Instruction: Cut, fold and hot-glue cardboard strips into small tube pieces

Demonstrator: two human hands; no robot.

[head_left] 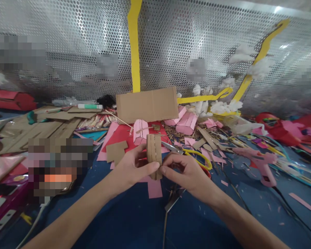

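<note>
Cardboard piece (pixel 153 148) sits in the left hand (pixel 131 166); right hand (pixel 184 173) beside it.

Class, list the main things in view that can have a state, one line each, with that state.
Left hand: closed on the small cardboard piece.
Right hand: fingers curled, at the piece's right edge.
Small cardboard piece: upright, held.
Yellow-handled scissors: lying down, partly hidden; blade opening unclear.
Pink glue gun: lying down, cord attached; power unclear.
Large cardboard panel: standing upright.
</note>
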